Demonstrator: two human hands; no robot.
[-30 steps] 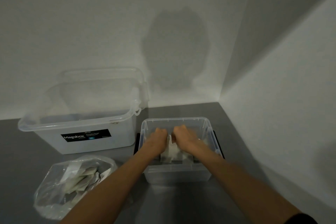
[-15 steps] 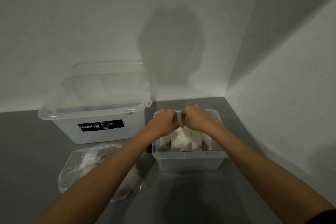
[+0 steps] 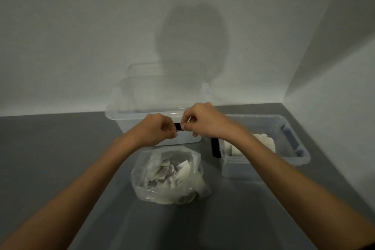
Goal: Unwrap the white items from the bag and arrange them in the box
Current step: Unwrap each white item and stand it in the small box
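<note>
Hands: left hand and right hand curled, nothing visibly pinched.
Bag: at 6 o'clock; advisable to lift one item.

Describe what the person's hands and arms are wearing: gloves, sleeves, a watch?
No gloves: the left hand and right hand are bare, no watch or wristband showing. The left forearm and right forearm are uncovered as far as the frame reaches. A dark sliver at the bottom right corner may be a sleeve edge; too little shows.
</note>
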